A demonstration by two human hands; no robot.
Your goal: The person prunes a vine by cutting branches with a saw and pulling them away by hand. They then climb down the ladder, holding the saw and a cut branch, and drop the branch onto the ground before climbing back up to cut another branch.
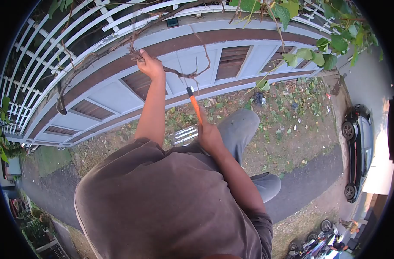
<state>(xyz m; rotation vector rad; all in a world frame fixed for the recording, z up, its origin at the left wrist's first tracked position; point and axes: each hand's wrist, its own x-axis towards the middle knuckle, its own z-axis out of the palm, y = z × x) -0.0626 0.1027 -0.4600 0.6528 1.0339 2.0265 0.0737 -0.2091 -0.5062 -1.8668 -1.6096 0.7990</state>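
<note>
At the far left, a white trellis [28, 73] rises above a grey panelled wall [106, 93] with brown slats. Your left hand [150, 65] is raised against that wall, fingers clenched around a dry vine [189, 76] that twists off to the right across the panels. Just right of it and nearer to you, your right hand [209, 134] is wrapped around the lower end of an orange-handled tool [194, 105]. The tool points up toward the vine, and its tip is too small to make out. Metal rungs [184, 134] show beside that hand. Green leaves [309, 54] hang at the far right, and a black car [360, 151] stands at the right edge.
</note>
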